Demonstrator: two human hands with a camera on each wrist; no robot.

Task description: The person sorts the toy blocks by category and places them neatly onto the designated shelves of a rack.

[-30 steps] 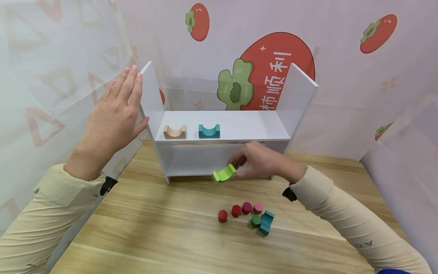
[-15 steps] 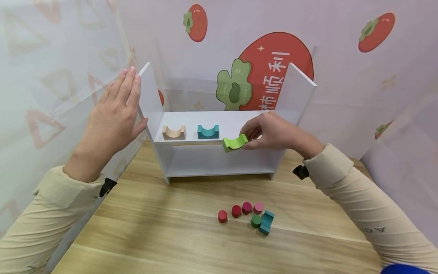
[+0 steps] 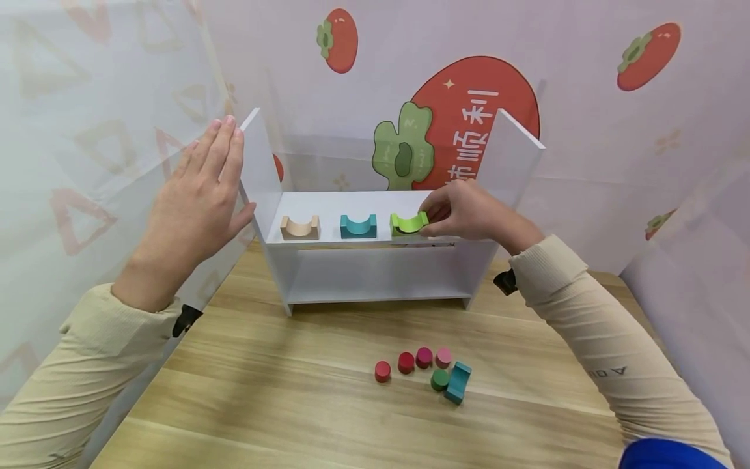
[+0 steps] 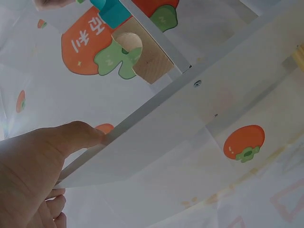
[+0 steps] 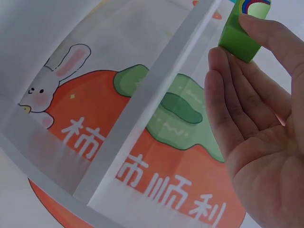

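- The right hand's (image 3: 469, 212) grip is clamped on the light green block (image 3: 407, 225), thumb and fingers pinching its right end.
- The light green block stands at the front edge of the white shelf unit's (image 3: 510, 156) upper board (image 3: 328, 200), hollow facing up.
- To its left, a teal block (image 3: 359, 234) and then a beige block (image 3: 301, 235) stand in the same row, spaced apart.
- The left hand's (image 3: 196, 202) grip is apart, straight fingers and thumb touching the left panel (image 3: 262, 169).
- On the worktop (image 3: 281, 391), in front of the unit, are two red cylinders (image 3: 383, 372), a magenta cylinder (image 3: 424, 357), a pink cylinder (image 3: 443, 357), and a green cylinder (image 3: 440, 380) just beside a second teal block (image 3: 458, 383).
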